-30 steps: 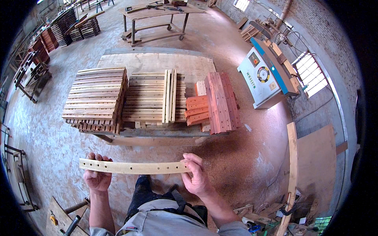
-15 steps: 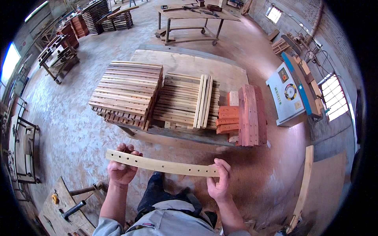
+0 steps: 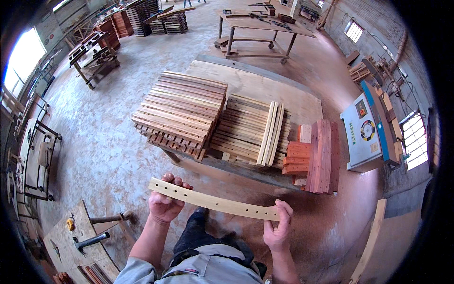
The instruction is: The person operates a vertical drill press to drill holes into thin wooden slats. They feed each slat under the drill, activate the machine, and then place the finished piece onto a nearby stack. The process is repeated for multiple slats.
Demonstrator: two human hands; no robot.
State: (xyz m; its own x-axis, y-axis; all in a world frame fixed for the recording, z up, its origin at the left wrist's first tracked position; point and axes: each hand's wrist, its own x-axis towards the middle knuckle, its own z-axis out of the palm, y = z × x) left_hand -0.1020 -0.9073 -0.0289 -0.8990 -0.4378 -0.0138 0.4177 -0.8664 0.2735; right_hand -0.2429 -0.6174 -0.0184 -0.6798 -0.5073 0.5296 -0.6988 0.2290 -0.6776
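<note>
Pale curved wooden slat w/ drilled holes [image 3: 215, 201] gripped both ends: left hand [image 3: 164, 204] closed round one end, right hand [image 3: 278, 230] pinching other. Not yet on stacked slats on low plywood table [image 3: 213, 120]; looks mid-check.

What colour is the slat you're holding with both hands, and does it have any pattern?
Pale yellowish wood; the slat has small holes near each end. Head view.

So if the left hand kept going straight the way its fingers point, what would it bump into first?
The left hand grips one end of the pale slat with holes, fingers pointing up and away. Going straight on, it would probably meet the stack of wooden slats on the work table first, though depth is hard to judge.
</note>
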